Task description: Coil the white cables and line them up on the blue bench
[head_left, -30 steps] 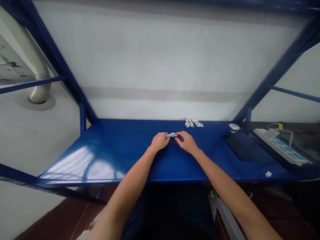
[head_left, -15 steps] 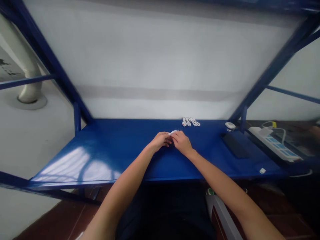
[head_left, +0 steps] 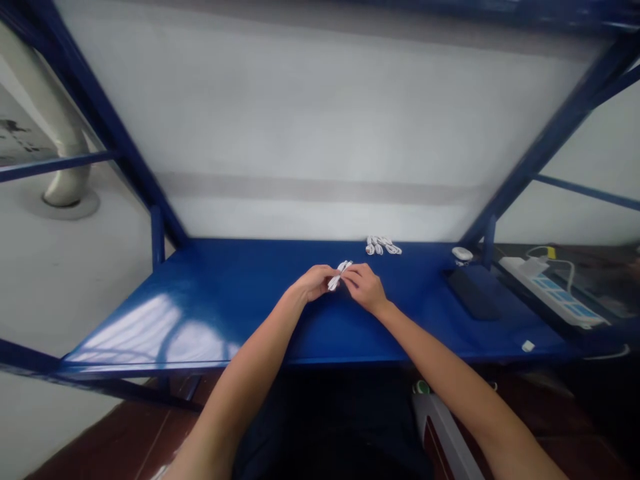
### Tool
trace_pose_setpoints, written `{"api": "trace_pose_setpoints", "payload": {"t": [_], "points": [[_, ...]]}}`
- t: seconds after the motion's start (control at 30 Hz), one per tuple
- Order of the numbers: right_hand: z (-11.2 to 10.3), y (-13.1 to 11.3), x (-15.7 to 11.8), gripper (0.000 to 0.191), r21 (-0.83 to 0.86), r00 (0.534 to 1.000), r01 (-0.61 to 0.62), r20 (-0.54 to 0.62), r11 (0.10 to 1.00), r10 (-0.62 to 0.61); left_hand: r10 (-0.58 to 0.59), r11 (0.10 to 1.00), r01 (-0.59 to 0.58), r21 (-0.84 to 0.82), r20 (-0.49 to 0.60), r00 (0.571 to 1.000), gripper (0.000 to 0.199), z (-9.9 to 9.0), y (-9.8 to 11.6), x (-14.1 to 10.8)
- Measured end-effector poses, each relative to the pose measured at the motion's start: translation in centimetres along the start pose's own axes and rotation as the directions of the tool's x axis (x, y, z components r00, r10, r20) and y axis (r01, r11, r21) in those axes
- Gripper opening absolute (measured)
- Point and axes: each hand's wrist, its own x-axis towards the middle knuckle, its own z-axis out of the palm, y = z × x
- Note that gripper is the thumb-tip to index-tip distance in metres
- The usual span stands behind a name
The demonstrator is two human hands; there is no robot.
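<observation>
A white cable [head_left: 334, 283], folded into a small bundle, is between my two hands above the blue table [head_left: 240, 280]. My left hand [head_left: 315, 283] is closed on the bundle from the left. From the right, my right hand [head_left: 366, 287] pinches its middle with thumb and fingers. Behind my hands, several coiled white cables [head_left: 383, 246] lie in a group near the table's back edge.
To the right are a dark flat phone-like object [head_left: 471, 293], a white rounded case [head_left: 461, 254] and a small white block [head_left: 528, 346]. A white power strip [head_left: 555, 293] with cords lies beyond. Blue frame posts [head_left: 157, 237] rise at both sides.
The cable bundle has turned from lying nearly flat, mostly covered by my fingers, to a slanted upright pose with both ends showing. My hands stay in nearly the same place.
</observation>
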Motion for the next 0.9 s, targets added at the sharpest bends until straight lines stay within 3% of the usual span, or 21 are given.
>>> {"api": "trace_pose_setpoints", "payload": {"t": [0.2,0.33,0.4,0.47,0.57,0.63,0.73,0.9], "points": [[0.0,-0.6,-0.1,0.019,0.111,0.992,-0.102,-0.060,0.989,0.109,0.044,0.999,-0.043,-0.017,0.032,0.999,0.026,-0.3,0.1,0.0],[0.3,0.0,0.0,0.018,0.342,0.965,-0.222,-0.056,0.913,0.256,0.056,0.998,-0.056,-0.009,0.050,0.997,0.035,0.0,0.3,-0.4],[0.6,0.4,0.2,0.020,0.515,0.923,-0.362,0.083,0.777,0.375,0.080,0.996,-0.082,0.033,0.061,0.995,0.038,0.0,0.4,-0.6],[0.6,0.6,0.5,0.020,0.666,0.835,-0.530,0.301,0.525,0.460,0.102,0.991,-0.109,0.077,0.089,0.991,0.040,-0.1,0.4,-0.7],[0.1,0.6,0.8,0.019,0.746,0.713,-0.654,0.551,0.128,0.433,0.136,0.983,-0.154,0.099,0.167,0.977,0.042,-0.2,0.3,-0.8],[-0.4,0.4,1.0,0.016,0.738,0.684,-0.675,0.633,-0.014,0.363,0.159,0.978,-0.183,0.097,0.211,0.965,0.043,-0.1,0.2,-0.9],[-0.8,0.0,0.9,0.013,0.712,0.667,-0.698,0.684,-0.073,0.294,0.186,0.972,-0.215,0.094,0.253,0.949,0.043,0.3,0.3,-1.1],[-0.3,0.1,0.7,0.007,0.688,0.660,-0.725,0.702,-0.015,0.268,0.240,0.958,-0.274,0.091,0.273,0.931,0.044,0.7,0.3,-1.3]]}}
